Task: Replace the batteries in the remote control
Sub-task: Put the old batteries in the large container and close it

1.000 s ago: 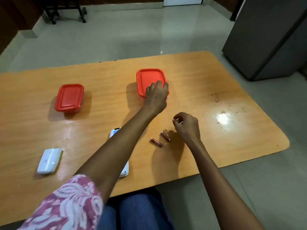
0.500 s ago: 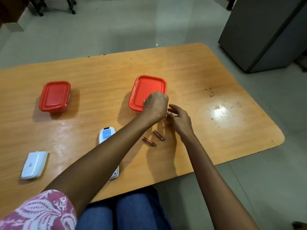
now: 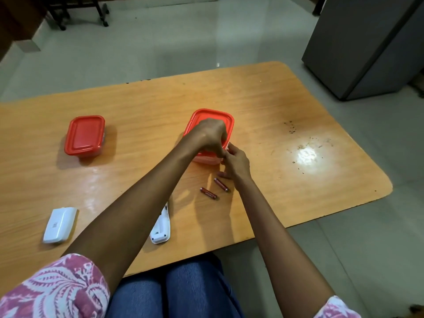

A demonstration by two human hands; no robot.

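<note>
A red-lidded box (image 3: 226, 117) stands mid-table. My left hand (image 3: 210, 136) rests on its lid and grips the near edge. My right hand (image 3: 236, 162) touches the box's near right corner with its fingertips. Two red batteries (image 3: 208, 193) (image 3: 221, 184) lie loose on the wood just below my right hand. The white remote control (image 3: 161, 227) lies near the front edge, mostly hidden under my left forearm. Its white battery cover (image 3: 60, 224) lies apart at the left.
A second red-lidded box (image 3: 85, 135) stands at the left of the wooden table (image 3: 286, 106). Dark crumbs (image 3: 291, 128) speckle the right side. A grey cabinet (image 3: 364, 47) stands on the floor beyond the right corner.
My left hand slid from the far lid edge to the near edge. My right hand moved up from above the batteries to the box's corner.
</note>
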